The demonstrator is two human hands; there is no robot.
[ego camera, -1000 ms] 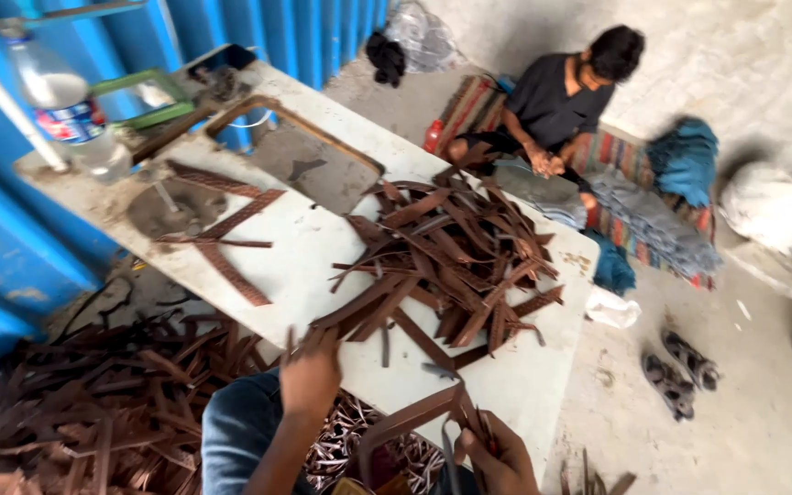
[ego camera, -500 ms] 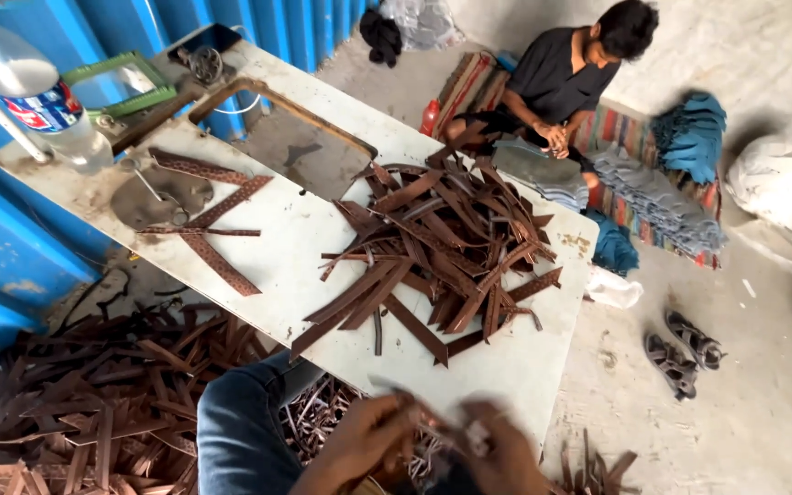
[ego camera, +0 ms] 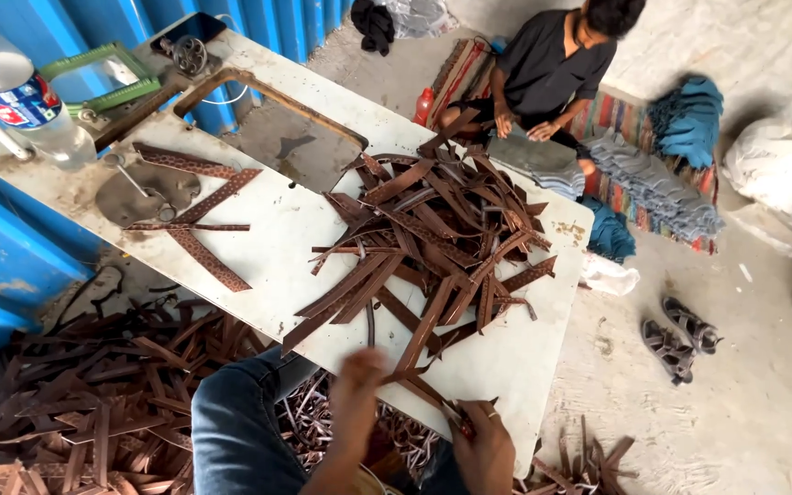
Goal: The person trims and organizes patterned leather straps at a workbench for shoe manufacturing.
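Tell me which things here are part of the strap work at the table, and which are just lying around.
In use:
left hand
right hand
brown strap being held
strap pile on the white table

Lying about:
plastic bottle
green-framed mirror
sandals on the floor
cut straps on the floor

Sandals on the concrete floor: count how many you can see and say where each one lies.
2. One sandal lies right of the white table; the other sandal sits just beside it, further right. More may be out of view.
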